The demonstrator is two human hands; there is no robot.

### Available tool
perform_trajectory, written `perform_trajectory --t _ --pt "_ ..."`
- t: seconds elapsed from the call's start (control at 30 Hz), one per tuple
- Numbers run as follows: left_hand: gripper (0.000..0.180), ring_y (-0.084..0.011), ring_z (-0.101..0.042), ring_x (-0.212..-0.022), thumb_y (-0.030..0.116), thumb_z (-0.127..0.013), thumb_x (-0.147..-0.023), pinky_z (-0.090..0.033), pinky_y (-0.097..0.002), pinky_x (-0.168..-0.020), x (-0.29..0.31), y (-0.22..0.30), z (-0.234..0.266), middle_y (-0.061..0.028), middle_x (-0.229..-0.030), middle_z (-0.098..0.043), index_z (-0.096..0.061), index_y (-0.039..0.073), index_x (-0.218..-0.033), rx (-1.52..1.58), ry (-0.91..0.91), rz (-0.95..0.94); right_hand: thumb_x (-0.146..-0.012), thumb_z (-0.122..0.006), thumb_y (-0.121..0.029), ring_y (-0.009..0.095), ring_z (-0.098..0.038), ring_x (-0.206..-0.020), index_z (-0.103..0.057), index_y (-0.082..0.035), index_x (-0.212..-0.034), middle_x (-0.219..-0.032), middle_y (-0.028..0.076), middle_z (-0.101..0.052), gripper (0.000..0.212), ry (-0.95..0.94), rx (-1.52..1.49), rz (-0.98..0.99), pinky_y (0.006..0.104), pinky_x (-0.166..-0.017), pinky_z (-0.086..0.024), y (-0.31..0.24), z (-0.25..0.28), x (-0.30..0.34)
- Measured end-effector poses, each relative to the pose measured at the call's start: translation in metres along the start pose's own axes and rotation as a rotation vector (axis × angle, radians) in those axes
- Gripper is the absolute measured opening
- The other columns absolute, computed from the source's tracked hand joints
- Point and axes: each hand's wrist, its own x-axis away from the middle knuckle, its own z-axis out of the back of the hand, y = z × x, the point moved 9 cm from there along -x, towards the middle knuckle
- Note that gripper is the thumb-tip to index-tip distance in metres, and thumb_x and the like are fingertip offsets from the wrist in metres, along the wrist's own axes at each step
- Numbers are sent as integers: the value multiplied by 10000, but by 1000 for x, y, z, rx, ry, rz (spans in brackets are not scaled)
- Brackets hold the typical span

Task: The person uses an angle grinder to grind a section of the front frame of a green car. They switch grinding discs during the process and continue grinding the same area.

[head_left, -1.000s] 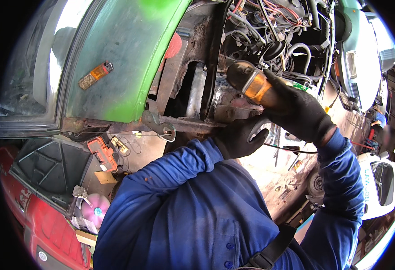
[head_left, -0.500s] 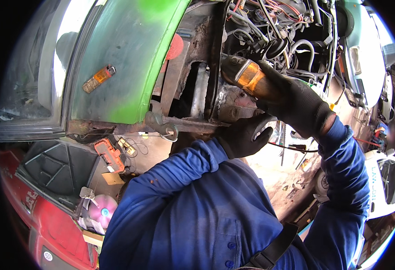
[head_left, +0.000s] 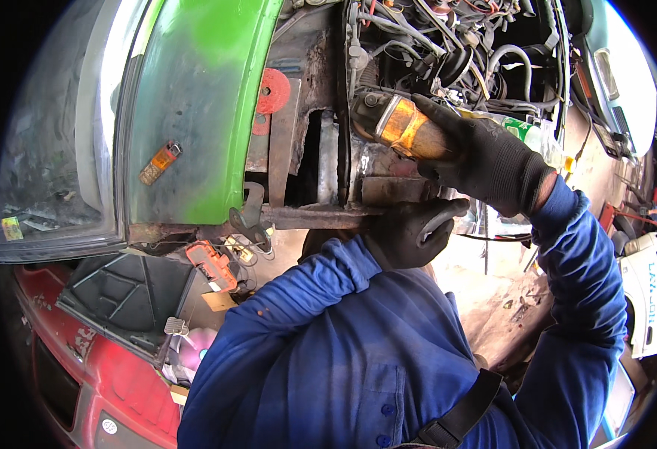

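My right hand [head_left: 496, 161], in a black glove, grips the orange and dark body of an angle grinder [head_left: 407, 127]. The tool's head points left, over the rusty inner wing [head_left: 388, 165] beside the engine bay; its disc is hidden. Lower down, my left hand [head_left: 416, 233], gloved too, is beside the rusty metal rail [head_left: 321, 218]. Its thumb and forefinger are apart, and I see nothing between them. Left of the hands, a red round disc [head_left: 274, 90] lies on the bodywork near a flat metal strip [head_left: 280, 161].
An orange lighter-shaped object [head_left: 161, 162] lies on the green-painted panel [head_left: 194, 112]. Hoses and wires fill the engine bay [head_left: 455, 60]. A plastic bottle [head_left: 541, 142] stands behind my right hand. An orange tool case [head_left: 212, 263] and a red car [head_left: 134, 374] are at lower left.
The view has shifted slightly, bringing more of the red disc into sight. The grinder now sits a little further left and stays in my right hand. My left hand's fingers have drawn closer together.
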Motion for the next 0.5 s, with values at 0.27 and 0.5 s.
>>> perform_trajectory --t 0.27,0.5 --pt "391 -310 -798 -1030 31 -677 -1039 -646 -382 -923 -3 13 3 -177 -1212 -801 -733 67 -1425 -131 7 -88 -985 -821 -338 385 -822 -908 -453 -77 -1710 -1024 252 -811 853 86 -43 117 440 -848 -632 7 -8 -1" --pt "385 -325 -796 -1066 21 -689 -1017 -643 -397 -937 -3 10 1 -177 -1216 -800 -747 42 -1397 -129 -8 -116 -978 -794 -346 394 -819 -886 -426 -70 -1732 -1012 242 -821 883 166 14 156 442 -841 -636 18 -13 -4"
